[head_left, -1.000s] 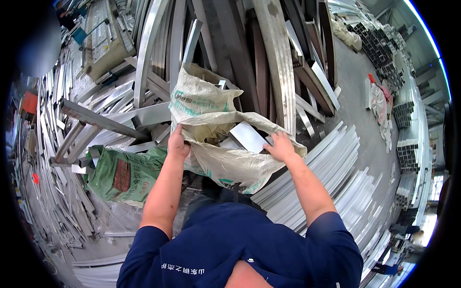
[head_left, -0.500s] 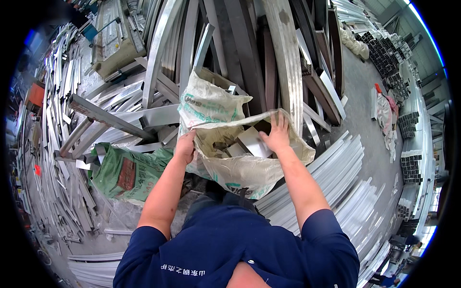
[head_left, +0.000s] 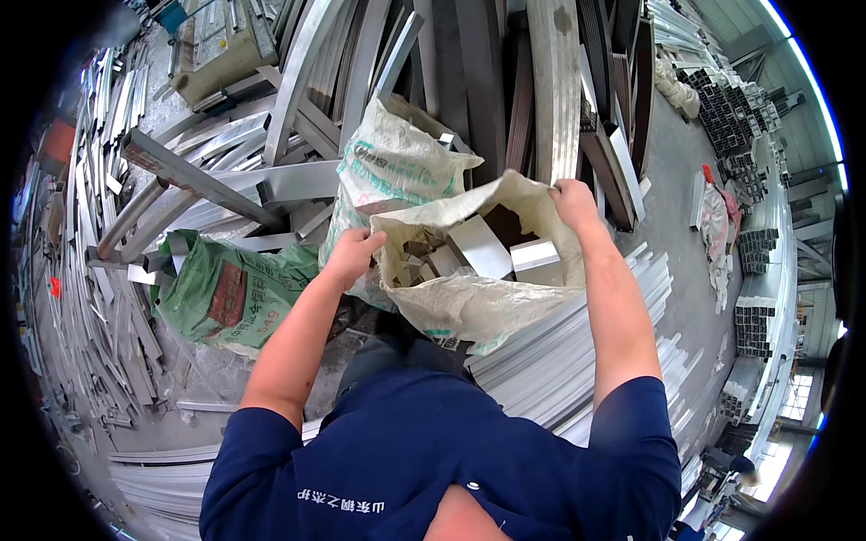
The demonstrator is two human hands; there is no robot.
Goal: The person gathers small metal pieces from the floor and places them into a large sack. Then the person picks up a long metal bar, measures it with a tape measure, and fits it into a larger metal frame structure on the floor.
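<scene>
A pale woven sack [head_left: 469,311] stands open-mouthed in front of me. Its left rim is pinched in my left hand [head_left: 354,256], with the thumb over the edge. At the far right of the mouth, my right hand [head_left: 574,204] is closed on the rim, arm stretched out. Inside lie several metal offcuts: a bright silver piece [head_left: 481,247] in the middle, a white boxy piece [head_left: 537,257] to its right, and smaller blocks at the left. Directly behind leans a second white woven sack [head_left: 397,153] with green print.
A green woven sack [head_left: 230,293] slumps at the left beside a square steel tube [head_left: 198,180] jutting up. Long metal profiles [head_left: 478,81] rise beyond the sacks. Silver bars [head_left: 586,343] lie at the right, and stacked tubes [head_left: 735,117] line the far right.
My right hand has come out of the sack's mouth and moved right and away to its rim. The mouth is wider, baring the white boxy piece. My left hand stays at the left rim.
</scene>
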